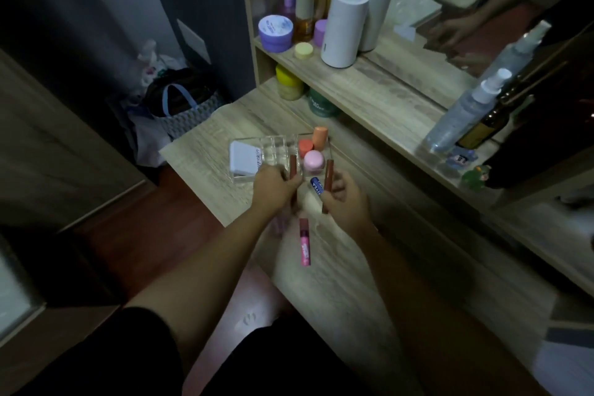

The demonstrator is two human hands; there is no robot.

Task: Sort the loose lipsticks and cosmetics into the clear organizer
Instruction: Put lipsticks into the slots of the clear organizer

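Note:
The clear organizer sits on the wooden desk, holding a white compact, an orange tube, a red-capped item and a pink round one. My left hand is closed around a brown lip tube that stands over the organizer's front slots. My right hand grips another brown lip tube together with a blue lip balm. A pink lip tube lies loose on the desk below both hands.
A raised shelf behind carries jars, bottles and a white cylinder. Spray bottles stand at the right by the mirror. A bag lies on the floor left of the desk edge.

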